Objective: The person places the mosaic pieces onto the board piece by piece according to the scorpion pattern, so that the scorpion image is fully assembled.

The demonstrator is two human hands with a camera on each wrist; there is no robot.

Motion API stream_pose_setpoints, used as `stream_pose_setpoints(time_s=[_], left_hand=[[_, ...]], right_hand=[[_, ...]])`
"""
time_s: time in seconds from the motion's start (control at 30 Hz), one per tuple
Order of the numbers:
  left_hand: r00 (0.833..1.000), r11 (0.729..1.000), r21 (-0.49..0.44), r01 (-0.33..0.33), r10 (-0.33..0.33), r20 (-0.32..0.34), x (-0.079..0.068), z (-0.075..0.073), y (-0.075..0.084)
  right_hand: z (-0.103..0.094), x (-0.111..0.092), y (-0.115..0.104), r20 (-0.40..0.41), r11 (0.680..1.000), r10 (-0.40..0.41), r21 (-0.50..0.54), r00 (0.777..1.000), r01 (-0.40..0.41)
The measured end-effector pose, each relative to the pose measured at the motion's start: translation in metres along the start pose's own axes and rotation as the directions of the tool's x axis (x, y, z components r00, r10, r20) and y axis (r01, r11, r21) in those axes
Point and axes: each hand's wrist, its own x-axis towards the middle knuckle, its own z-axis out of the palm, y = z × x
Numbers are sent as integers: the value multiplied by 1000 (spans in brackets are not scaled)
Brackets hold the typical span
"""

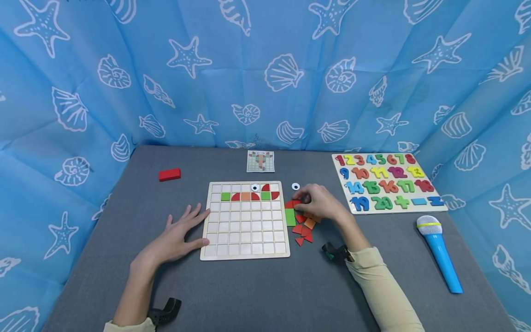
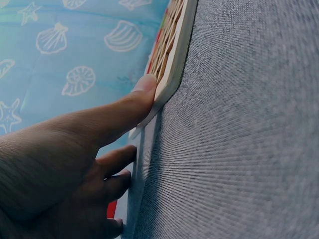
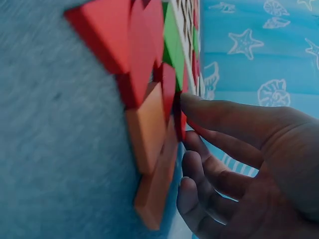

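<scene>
Board (image 1: 246, 237) on table (image 1: 249, 295): steadied by spread left hand (image 1: 178, 237), presumably against shifting | red piece (image 3: 181, 124) beside board: pinched by right hand (image 1: 320, 201) | loose pieces (image 1: 309, 223): grouped alongside, apparently for reach

The number board (image 1: 415, 208) near the desk's (image 1: 249, 295) far right corner carries numerals (image 1: 378, 173): 1 to 8 along its far edge, then rows of 9 to 13 and 14 to 18. Along its near edge stand 19, 20, a plus sign (image 1: 401, 202) and a minus sign (image 1: 419, 201).
</scene>
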Motion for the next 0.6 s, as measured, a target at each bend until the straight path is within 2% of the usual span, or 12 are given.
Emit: stream_pose_setpoints(time_s=[0.27, 0.47, 0.6], left_hand=[[1000, 1000, -6, 2, -2, 12, 0, -1, 1], [1000, 1000, -7, 3, -3, 13, -1, -2, 1], [1000, 1000, -10, 0, 0, 11, -1, -2, 1]], right_hand=[[2, -3, 4, 10, 999, 21, 25, 1000, -21], [2, -4, 4, -40, 999, -5, 42, 999, 6], [0, -4, 0, -77, 995, -29, 89, 997, 36]])
